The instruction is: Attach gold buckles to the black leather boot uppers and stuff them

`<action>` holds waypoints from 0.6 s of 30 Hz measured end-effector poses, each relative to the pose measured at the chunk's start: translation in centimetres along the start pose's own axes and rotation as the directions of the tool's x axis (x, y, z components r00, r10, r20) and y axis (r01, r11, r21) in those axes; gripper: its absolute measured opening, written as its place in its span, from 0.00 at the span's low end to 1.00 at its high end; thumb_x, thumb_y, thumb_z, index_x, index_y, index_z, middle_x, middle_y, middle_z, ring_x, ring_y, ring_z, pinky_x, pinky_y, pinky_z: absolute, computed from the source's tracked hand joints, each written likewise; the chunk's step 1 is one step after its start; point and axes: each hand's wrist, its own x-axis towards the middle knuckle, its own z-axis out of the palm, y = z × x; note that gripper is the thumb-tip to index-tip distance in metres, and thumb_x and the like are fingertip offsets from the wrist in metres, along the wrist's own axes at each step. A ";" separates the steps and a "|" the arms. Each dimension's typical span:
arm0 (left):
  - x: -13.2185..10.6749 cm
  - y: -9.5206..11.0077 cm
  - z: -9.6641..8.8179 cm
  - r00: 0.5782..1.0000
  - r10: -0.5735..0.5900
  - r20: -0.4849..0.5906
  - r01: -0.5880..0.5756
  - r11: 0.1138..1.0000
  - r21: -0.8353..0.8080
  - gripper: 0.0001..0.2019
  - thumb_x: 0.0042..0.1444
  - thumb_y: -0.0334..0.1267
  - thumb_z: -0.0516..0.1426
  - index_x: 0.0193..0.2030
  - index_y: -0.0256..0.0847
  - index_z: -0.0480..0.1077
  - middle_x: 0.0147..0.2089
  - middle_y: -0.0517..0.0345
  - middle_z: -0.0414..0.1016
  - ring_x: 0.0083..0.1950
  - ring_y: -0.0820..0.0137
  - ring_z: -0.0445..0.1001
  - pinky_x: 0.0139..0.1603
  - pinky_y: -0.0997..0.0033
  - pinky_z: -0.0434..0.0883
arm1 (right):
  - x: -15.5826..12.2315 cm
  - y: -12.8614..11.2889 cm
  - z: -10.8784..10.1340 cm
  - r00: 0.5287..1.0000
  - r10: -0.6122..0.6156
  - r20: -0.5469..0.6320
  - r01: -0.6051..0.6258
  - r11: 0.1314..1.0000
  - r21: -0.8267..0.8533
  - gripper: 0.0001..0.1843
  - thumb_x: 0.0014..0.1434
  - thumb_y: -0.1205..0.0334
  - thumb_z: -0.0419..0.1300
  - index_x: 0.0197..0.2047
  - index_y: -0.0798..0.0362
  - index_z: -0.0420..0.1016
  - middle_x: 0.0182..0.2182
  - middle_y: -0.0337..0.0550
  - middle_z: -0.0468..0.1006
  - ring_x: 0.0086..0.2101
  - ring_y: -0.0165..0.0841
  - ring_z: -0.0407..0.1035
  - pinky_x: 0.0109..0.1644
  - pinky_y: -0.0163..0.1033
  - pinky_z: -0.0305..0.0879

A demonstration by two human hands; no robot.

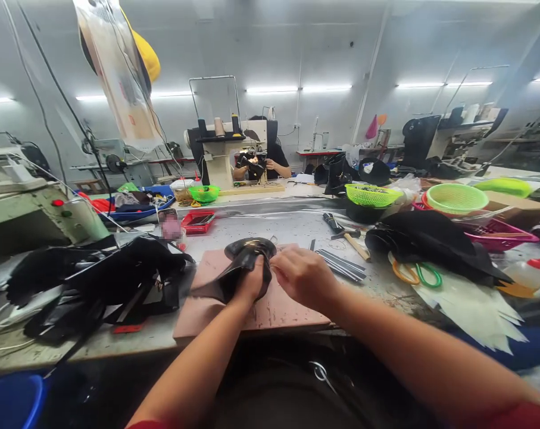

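Your bench [247, 223] is crowded: the black heap [136, 271] lies near the left edge of your pink board [292, 316], so a loose flap of work could snag there if you swing it that way. The black piece [236, 274] is over the board, gripped in your left hand [253, 281]; its curved, glossy body could twist if that grip slackens. Your right hand [303, 274] is curled at the piece's right edge; I can't tell whether it pinches anything. With both hands so close, a slip could jab your left fingers. The hammer [356, 244] and strips [341, 265] could be knocked by your right forearm.
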 end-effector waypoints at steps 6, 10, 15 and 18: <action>-3.3 2.0 -2.7 0.917 -0.391 -0.075 0.129 0.470 -0.873 0.23 0.66 0.39 0.37 0.49 0.30 0.69 0.38 0.46 0.78 0.32 0.68 0.77 0.34 0.69 0.74 | -1.8 0.2 7.3 0.948 0.188 -0.258 -0.151 0.976 0.157 0.44 0.54 0.61 0.56 0.66 0.62 0.35 0.57 0.63 0.61 0.53 0.46 0.62 0.49 0.49 0.68; -4.8 2.9 -3.9 0.871 -0.418 0.258 0.008 -0.513 -0.858 0.09 0.57 0.28 0.53 0.36 0.35 0.76 0.35 0.51 0.80 0.32 0.68 0.77 0.31 0.74 0.74 | -1.3 0.0 8.8 0.815 0.056 -0.577 -0.108 0.992 -0.057 0.40 0.56 0.74 0.45 0.67 0.61 0.26 0.51 0.63 0.69 0.46 0.44 0.69 0.42 0.47 0.71; -5.0 3.6 -5.0 0.858 -0.388 0.335 -0.009 -0.665 -0.747 0.14 0.59 0.26 0.48 0.37 0.35 0.76 0.38 0.50 0.80 0.37 0.66 0.78 0.37 0.70 0.75 | -1.4 0.8 8.0 0.812 0.007 -0.584 -0.164 0.962 -0.218 0.42 0.52 0.79 0.42 0.66 0.66 0.24 0.20 0.44 0.75 0.17 0.35 0.67 0.18 0.36 0.65; -4.9 3.9 -5.3 0.842 -0.416 0.343 -0.029 -0.670 -0.742 0.16 0.60 0.26 0.47 0.39 0.36 0.76 0.38 0.49 0.80 0.39 0.67 0.78 0.41 0.70 0.75 | -1.7 0.6 9.0 0.855 0.044 -0.517 -0.158 0.971 -0.178 0.42 0.49 0.77 0.45 0.65 0.72 0.28 0.18 0.44 0.74 0.14 0.35 0.66 0.17 0.35 0.62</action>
